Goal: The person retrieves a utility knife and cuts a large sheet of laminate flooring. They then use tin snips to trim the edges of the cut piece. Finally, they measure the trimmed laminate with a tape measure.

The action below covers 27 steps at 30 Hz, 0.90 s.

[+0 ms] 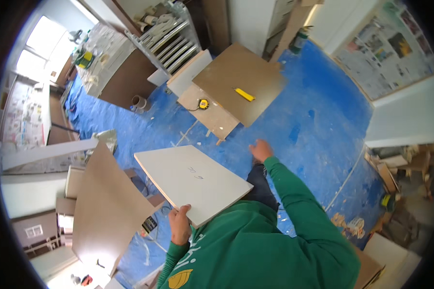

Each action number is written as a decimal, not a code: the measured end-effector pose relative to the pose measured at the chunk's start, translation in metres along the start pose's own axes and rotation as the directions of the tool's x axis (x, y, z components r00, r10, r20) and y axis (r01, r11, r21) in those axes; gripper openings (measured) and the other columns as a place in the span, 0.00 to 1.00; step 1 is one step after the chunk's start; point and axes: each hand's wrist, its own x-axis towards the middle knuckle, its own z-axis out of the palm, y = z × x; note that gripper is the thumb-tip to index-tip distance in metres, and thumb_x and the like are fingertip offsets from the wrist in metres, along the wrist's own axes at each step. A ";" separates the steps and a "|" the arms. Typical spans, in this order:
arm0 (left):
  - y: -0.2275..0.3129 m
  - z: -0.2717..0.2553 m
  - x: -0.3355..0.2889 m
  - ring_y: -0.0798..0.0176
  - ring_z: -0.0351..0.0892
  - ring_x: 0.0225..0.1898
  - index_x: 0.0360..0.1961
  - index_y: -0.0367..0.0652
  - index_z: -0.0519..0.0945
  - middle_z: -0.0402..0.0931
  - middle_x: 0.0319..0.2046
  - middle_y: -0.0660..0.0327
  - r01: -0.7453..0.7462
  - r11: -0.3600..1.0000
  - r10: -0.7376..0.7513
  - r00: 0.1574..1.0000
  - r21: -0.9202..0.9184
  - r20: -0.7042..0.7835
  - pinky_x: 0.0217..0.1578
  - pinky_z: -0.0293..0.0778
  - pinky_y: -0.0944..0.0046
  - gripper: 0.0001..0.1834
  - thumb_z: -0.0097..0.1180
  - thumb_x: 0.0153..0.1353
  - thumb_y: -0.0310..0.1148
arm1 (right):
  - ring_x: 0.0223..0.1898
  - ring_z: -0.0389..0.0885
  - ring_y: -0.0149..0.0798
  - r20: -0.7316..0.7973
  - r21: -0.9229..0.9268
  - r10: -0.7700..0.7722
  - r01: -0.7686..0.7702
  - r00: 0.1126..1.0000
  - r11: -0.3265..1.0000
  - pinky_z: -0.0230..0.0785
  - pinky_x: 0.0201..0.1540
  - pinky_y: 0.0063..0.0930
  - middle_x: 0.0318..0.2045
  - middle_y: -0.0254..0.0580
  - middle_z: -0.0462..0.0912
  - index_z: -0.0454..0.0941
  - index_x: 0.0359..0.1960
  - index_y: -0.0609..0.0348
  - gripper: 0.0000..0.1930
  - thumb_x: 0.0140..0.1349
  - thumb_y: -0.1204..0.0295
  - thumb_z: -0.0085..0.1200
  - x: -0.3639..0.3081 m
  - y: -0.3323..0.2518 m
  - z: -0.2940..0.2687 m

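Observation:
My left hand [180, 224] is closed on the near left edge of a white board [190, 180], thumb on its top face. The board lies flat in front of my body and bears a small handwritten mark. My right hand [262, 150] hangs free beyond the board's right side, its fingers loosely bent and apart, with nothing seen in them. Ahead of it, a yellow utility knife [245, 94] lies on a brown panel [226, 77]. A yellow tape measure [203, 104] sits on the lighter board [212, 113] beside that panel.
Blue sheeting [318, 120] covers the floor. A folding metal ladder [171, 41] stands at the back. A large brown panel [103, 207] is at the left. Papered counters [108, 45] stand at the far left; wood scraps [398, 166] are piled at the right.

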 end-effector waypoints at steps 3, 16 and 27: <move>-0.016 0.032 -0.014 0.63 0.81 0.31 0.36 0.28 0.83 0.83 0.29 0.57 -0.131 0.936 0.170 0.981 0.326 -0.094 0.31 0.72 0.63 0.13 0.59 0.61 0.32 | 0.59 0.79 0.62 0.143 -0.021 0.038 -0.036 0.989 0.999 0.74 0.59 0.56 0.58 0.64 0.78 0.75 0.59 0.67 0.29 0.67 0.53 0.57 0.071 0.003 -0.030; -0.097 0.084 -0.047 0.60 0.79 0.26 0.33 0.26 0.80 0.78 0.27 0.55 0.207 0.964 -0.122 0.903 0.168 -0.413 0.31 0.75 0.62 0.17 0.63 0.59 0.36 | 0.55 0.81 0.59 -0.040 -0.217 -0.095 0.084 0.995 0.973 0.78 0.53 0.52 0.51 0.57 0.80 0.76 0.57 0.63 0.27 0.66 0.53 0.60 0.277 -0.032 -0.008; -0.105 0.064 -0.058 0.55 0.83 0.33 0.43 0.24 0.79 0.81 0.35 0.50 0.433 0.745 -0.622 0.726 -0.508 -0.293 0.37 0.80 0.58 0.19 0.61 0.57 0.31 | 0.47 0.84 0.63 0.259 -0.066 -0.321 0.348 0.911 0.935 0.77 0.50 0.54 0.43 0.61 0.84 0.76 0.48 0.69 0.27 0.56 0.60 0.70 0.217 -0.082 0.057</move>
